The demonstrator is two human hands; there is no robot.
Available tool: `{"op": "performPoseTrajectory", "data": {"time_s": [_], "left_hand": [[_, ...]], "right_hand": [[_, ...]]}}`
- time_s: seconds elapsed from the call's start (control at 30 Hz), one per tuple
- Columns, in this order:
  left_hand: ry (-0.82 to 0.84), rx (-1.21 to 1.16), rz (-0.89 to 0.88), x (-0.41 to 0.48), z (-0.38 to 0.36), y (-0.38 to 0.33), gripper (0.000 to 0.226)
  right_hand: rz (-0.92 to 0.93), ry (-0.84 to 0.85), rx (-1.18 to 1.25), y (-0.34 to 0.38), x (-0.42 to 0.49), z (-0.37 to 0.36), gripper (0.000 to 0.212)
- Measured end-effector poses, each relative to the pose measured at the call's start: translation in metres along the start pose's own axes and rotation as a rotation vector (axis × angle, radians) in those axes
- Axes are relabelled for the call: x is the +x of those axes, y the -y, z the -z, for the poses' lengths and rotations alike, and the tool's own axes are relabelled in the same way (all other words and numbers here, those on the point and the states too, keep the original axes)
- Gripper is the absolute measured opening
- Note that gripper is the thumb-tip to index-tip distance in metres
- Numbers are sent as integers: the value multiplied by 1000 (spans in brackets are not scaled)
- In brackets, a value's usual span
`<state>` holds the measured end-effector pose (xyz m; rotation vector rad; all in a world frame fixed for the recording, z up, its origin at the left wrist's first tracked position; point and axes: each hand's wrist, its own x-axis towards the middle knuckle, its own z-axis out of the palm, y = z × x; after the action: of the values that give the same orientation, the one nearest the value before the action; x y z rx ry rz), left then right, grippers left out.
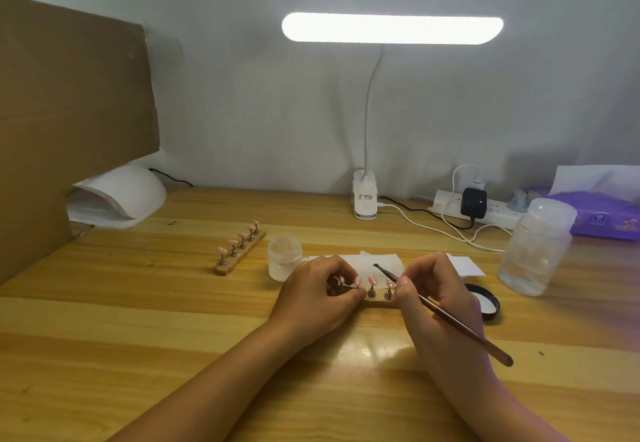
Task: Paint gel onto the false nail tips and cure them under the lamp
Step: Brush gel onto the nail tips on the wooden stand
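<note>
1. Left hand (318,291): fingers curled, pinching at the left end of the near nail stand (379,299), mid wooden table (173,337). Can't tell whether it grips the base or a peg.
2. Right hand (438,289): fingers clenched pen-style around the gel brush (460,325). Bristles point far-left, over the white wipes (391,261) and just above the false nail tips (372,280).
3. Step, as judged: coating tips on the near stand. To do it well, pin the stand flat, brace the right hand's heel on the table, and use thin strokes from base to free edge. No gel on the pegs.
4. Reload from the open gel jar (284,259), just left of the left hand, and wipe off excess first.
5. Curing lamp (117,196) is far left, well apart, so carry the stand level.
6. Second stand (239,251), with five pink tips, lies between jar and lamp. Coated or not, can't tell.
7. Hidden: the left hand covers the near stand's left tips, so the count is unclear, and the right fingers hide its right end. Bristle contact is too small to judge. Black lid (486,305) is partly behind the right hand.
</note>
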<state>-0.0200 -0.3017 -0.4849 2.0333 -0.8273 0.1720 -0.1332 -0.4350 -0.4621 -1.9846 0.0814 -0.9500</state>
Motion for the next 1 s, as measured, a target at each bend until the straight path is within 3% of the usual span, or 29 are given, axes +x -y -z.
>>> {"op": "performPoseTrajectory", "data": {"time_s": [0.63, 1.0], "left_hand": [[18, 188, 8, -5, 1, -7, 10], [-31, 344, -138, -9, 0, -11, 19]], "right_hand": [[29, 4, -28, -8, 1, -2, 21], [39, 6, -35, -5, 1, -1, 30]]}}
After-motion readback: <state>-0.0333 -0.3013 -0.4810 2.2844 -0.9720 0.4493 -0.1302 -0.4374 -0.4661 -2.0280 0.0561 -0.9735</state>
